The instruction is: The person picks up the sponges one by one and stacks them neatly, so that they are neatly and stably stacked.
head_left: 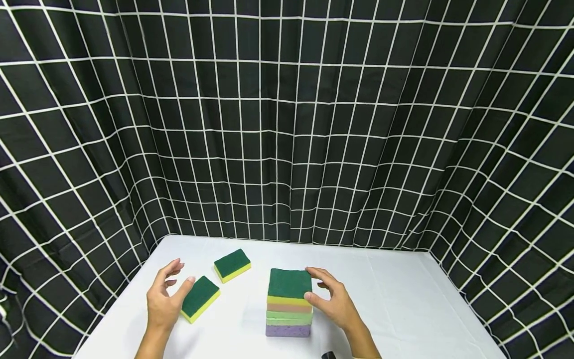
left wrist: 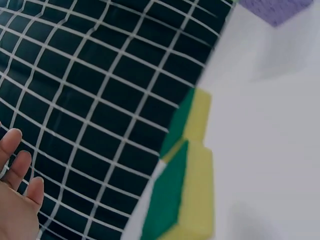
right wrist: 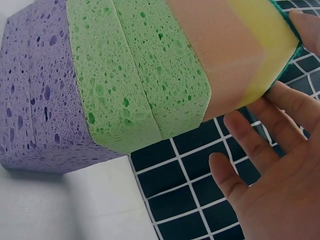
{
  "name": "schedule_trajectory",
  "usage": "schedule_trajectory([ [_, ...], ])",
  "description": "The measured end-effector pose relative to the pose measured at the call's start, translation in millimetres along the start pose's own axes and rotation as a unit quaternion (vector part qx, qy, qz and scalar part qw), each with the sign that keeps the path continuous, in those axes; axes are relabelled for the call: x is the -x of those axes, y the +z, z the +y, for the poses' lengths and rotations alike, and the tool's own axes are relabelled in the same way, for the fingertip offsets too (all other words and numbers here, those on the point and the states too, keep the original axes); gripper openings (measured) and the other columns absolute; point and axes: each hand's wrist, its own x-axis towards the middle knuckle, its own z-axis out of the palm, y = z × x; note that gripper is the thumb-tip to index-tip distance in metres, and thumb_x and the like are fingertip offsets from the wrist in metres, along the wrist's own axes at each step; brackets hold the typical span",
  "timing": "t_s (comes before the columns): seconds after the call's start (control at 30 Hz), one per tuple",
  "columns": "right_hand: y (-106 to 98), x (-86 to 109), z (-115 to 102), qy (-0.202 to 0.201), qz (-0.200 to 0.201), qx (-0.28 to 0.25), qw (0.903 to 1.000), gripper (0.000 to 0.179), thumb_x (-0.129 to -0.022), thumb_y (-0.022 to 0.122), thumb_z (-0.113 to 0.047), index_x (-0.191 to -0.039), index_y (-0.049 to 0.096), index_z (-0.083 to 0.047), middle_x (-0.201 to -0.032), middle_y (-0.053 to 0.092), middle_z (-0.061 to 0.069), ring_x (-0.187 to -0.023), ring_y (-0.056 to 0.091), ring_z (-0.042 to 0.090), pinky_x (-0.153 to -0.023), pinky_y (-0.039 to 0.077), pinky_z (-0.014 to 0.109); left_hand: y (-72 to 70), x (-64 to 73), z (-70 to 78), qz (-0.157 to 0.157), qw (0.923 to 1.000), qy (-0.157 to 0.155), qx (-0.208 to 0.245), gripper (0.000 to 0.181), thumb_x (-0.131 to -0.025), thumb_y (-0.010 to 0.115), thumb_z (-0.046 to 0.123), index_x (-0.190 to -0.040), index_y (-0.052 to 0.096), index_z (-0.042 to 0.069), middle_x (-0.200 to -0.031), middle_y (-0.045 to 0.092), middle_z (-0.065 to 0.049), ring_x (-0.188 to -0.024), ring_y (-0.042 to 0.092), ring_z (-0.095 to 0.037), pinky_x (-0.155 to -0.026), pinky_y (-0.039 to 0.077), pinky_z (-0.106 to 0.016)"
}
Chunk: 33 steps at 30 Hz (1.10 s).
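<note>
A stack of sponges (head_left: 289, 314) stands upright on the white table. From the bottom it has purple (right wrist: 45, 95), light green (right wrist: 145, 65) and peach (right wrist: 220, 50) layers. On top lies a yellow scouring sponge with a dark green pad (head_left: 290, 283). My right hand (head_left: 334, 299) holds this top sponge at its right side, thumb at the near corner and index finger at the far one. The other fingers stand off the stack. My left hand (head_left: 163, 299) hovers beside a second green-and-yellow sponge (head_left: 200, 296), fingers loosely bent, with nothing in it.
A third green-and-yellow sponge (head_left: 232, 264) lies farther back on the white table (head_left: 381, 294). Black curtains with a white grid (head_left: 287, 124) enclose the back and sides. A small black object (head_left: 329, 355) shows at the front edge.
</note>
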Motion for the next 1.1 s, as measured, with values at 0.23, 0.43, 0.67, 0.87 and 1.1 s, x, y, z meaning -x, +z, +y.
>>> schedule_trajectory([
  [0.23,-1,-1.1,0,0.003,-0.001,0.003,1.0,0.046,-0.088,0.071,-0.017,-0.132,0.058,-0.015,-0.131,0.057,0.001,-0.119,0.051,0.022,-0.091,0.045,0.05,-11.0,12.0,-45.0,0.025,0.9969,-0.066,-0.035,0.049,-0.076,0.075,-0.005,-0.123,0.06,-0.005,-0.109,0.062,-0.018,-0.099,0.051,-0.018,-0.077,0.035,-0.025],
  [0.43,-1,-1.2,0,0.015,-0.004,-0.006,0.9999,0.047,-0.088,0.071,-0.016,-0.133,0.057,-0.016,-0.13,0.057,-0.001,-0.115,0.053,0.022,-0.09,0.046,0.047,-16.6,23.2,-60.9,-0.023,0.983,-0.159,-0.088,0.056,-0.082,0.076,0.012,-0.13,0.053,-0.003,-0.119,0.057,-0.018,-0.106,0.044,-0.025,-0.082,0.034,-0.04],
  [0.67,0,0.1,-1,0.025,-0.007,-0.012,0.9996,0.048,-0.088,0.072,-0.016,-0.133,0.057,-0.012,-0.129,0.057,0.003,-0.114,0.054,0.023,-0.09,0.046,0.047,-26.1,37.8,-80.0,-0.084,0.9609,-0.235,-0.121,0.069,-0.081,0.078,0.022,-0.135,0.046,-0.007,-0.125,0.049,-0.026,-0.115,0.042,-0.04,-0.093,0.033,-0.052],
  [0.87,0,1.0,-1,0.019,-0.007,-0.008,0.9998,0.049,-0.088,0.071,-0.015,-0.134,0.056,-0.008,-0.129,0.058,0.003,-0.114,0.054,0.023,-0.089,0.046,0.046,-34.2,44.0,-91.3,-0.182,0.9297,-0.255,-0.194,0.087,-0.078,0.081,0.035,-0.138,0.038,-0.012,-0.127,0.045,-0.029,-0.115,0.044,-0.043,-0.097,0.034,-0.057],
  [1.1,0,0.0,-1,0.011,-0.005,-0.014,0.9998,0.047,-0.088,0.07,-0.013,-0.134,0.057,-0.012,-0.129,0.058,0.005,-0.113,0.054,0.024,-0.089,0.046,0.047,-35.2,43.2,-95.1,-0.247,0.9001,-0.221,-0.283,0.101,-0.068,0.084,0.044,-0.135,0.037,-0.016,-0.12,0.045,-0.035,-0.113,0.038,-0.053,-0.094,0.032,-0.064],
])
